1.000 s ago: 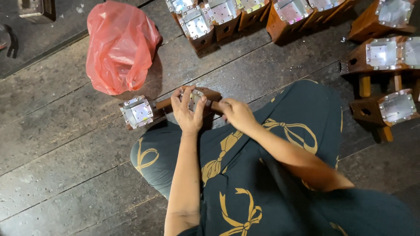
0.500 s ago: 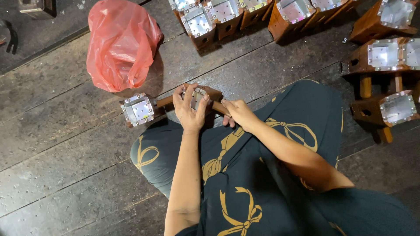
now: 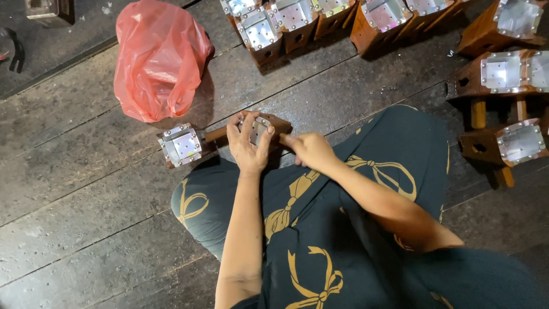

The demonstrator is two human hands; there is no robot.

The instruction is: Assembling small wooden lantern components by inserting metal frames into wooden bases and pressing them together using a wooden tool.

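A brown wooden piece lies on the floor in front of my knees. It has two square blocks joined by a short bar, and each block is lined with shiny metal. The left block (image 3: 182,145) is free. My left hand (image 3: 249,146) wraps over the right block (image 3: 270,123), with fingers spread across its metal plate. My right hand (image 3: 311,150) is curled into a fist against that block's right end, thumb pointing at it. What the fist encloses is hidden. My legs are in dark cloth with a yellow bow pattern (image 3: 297,194).
A red plastic bag (image 3: 157,57) lies on the dark floorboards at the upper left. Several similar metal-lined wooden blocks (image 3: 297,17) stand in a row along the top. More of them (image 3: 503,74) are stacked at the right. A dark object (image 3: 48,8) is at the top left corner.
My right hand has slid a little to the right along the block's end. My left hand stays on the right block, and the piece has barely moved.
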